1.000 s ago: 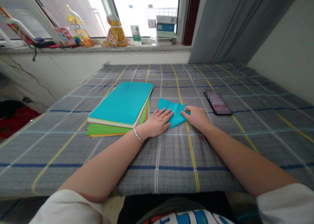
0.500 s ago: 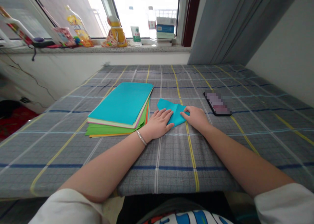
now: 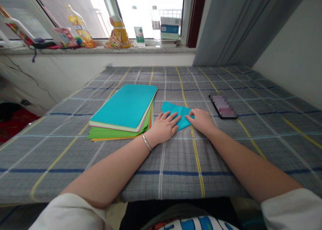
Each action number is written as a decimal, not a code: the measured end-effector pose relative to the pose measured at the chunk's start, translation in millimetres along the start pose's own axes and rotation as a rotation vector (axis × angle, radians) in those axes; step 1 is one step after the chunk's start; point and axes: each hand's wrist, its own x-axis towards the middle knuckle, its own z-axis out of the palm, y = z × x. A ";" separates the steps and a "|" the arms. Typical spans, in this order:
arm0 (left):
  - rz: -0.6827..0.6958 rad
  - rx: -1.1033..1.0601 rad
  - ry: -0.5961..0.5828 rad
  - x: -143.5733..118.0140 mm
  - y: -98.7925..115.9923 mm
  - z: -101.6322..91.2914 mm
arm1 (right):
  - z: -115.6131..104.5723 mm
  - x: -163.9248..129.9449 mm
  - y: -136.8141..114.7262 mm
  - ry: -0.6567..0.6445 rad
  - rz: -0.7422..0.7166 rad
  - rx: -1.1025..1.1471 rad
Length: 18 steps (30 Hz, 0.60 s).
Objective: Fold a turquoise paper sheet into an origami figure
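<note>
Plaid cloth | blue paper | under left hand | touching right hand

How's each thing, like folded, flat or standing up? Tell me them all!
Blue paper: folded, partly covered
Left hand: spread on the paper
Right hand: curled, at the paper's edge
Paper stack: piled, lower sheets sticking out
Phone: lying screen up
Tube: upright
Boxes: stacked
Curtain: hanging

Both arms stretched forward. Left hand flat, fingers kinda spread. Right hand looks half-curled from here, thumb inward.
</note>
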 end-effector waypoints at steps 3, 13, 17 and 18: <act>0.012 -0.002 -0.005 0.6 0.6 0.1 | -0.5 -0.2 -1.5 -0.006 0.000 -0.016; 0.046 -0.033 -0.064 4.6 -2.8 4.7 | -7.8 -3.6 7.8 0.034 -0.070 0.070; -0.015 -0.018 -0.097 6.6 -1.6 5.0 | -10.0 -2.3 17.1 0.056 -0.143 0.220; -0.031 -0.017 -0.101 7.2 -1.1 4.9 | -10.8 -2.1 19.4 0.049 -0.174 0.240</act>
